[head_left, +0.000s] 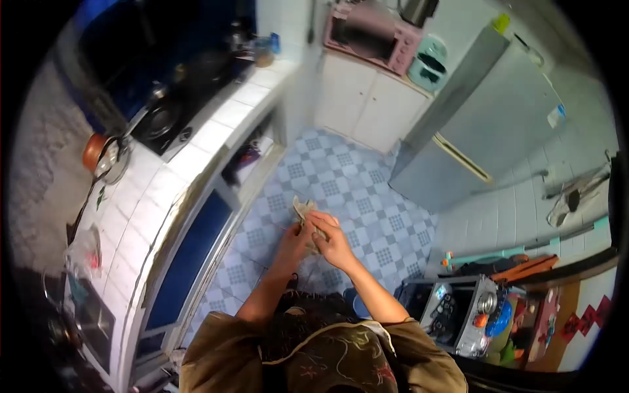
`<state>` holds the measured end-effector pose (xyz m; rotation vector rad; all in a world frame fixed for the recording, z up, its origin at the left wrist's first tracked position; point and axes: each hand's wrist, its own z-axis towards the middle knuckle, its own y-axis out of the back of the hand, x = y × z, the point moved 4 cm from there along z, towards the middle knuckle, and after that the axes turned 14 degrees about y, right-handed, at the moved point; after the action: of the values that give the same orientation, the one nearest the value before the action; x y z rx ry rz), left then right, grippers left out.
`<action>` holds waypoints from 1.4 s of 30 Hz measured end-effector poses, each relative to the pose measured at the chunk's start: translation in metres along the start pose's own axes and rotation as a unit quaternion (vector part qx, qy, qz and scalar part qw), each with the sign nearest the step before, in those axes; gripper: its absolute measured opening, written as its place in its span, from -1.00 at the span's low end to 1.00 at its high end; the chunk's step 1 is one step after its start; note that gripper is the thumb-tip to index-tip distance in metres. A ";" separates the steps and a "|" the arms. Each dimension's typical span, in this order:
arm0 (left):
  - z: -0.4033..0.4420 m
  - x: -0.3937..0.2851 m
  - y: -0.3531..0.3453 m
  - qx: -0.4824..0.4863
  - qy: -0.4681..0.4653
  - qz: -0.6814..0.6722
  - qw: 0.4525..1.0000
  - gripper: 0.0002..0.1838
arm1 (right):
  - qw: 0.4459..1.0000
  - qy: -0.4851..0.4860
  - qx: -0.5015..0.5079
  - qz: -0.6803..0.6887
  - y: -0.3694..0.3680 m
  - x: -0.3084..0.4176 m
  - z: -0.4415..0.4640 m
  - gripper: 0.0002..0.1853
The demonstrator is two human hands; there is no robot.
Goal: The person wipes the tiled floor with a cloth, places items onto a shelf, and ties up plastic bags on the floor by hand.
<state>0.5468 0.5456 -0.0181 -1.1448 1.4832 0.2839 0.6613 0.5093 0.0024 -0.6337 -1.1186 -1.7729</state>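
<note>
In the head view, both hands meet in front of my body, above the tiled floor. My left hand (298,240) is closed on a crumpled, beige, cloth-like piece (302,208). From the other side my right hand (332,242) grips the same piece, its fingers against those of the left. One loose end sticks out beyond the fingertips, and a bit hangs below between the hands. The fingers hide the middle of it, so its exact kind is hard to make out. I wear a dark patterned apron (327,357).
A white-tiled counter (219,134) with a gas stove (160,121) runs along the left. Ahead stand a white cabinet (360,98) with a pink oven (370,36) and a grey refrigerator (485,124). A loaded rack (458,314) is at lower right. Blue checked floor (373,190) lies between.
</note>
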 end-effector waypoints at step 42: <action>0.536 0.292 -0.127 -0.226 0.278 0.180 0.916 -0.66 | 0.786 -0.516 0.166 -0.297 0.398 -0.657 -0.222 -0.70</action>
<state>1.0252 0.7333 -0.3716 -1.3808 2.2204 0.6173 1.3217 0.5246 -0.4491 -1.1732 -2.5546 -1.5967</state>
